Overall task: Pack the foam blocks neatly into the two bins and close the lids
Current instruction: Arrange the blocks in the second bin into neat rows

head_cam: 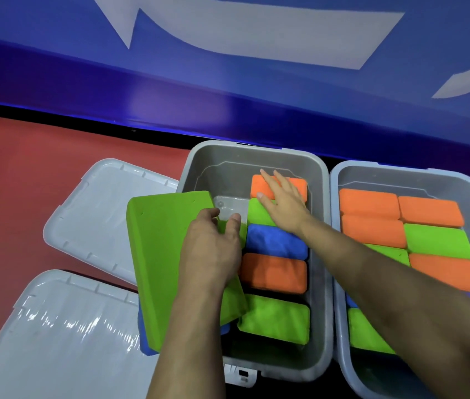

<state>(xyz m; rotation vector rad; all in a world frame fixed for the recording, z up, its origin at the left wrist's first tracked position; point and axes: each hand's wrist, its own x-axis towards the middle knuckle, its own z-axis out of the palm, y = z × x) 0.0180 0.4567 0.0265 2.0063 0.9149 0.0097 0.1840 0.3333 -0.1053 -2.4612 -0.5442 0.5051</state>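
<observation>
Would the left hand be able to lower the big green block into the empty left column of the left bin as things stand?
Probably yes: the left hand grips the green block beside that bare column of the left bin.

Red floor [41,145] w/ blue wall banner [228,82], white markings.

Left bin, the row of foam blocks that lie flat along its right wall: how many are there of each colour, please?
Orange blocks: 2
Green blocks: 2
Blue block: 1
Total: 5
</observation>
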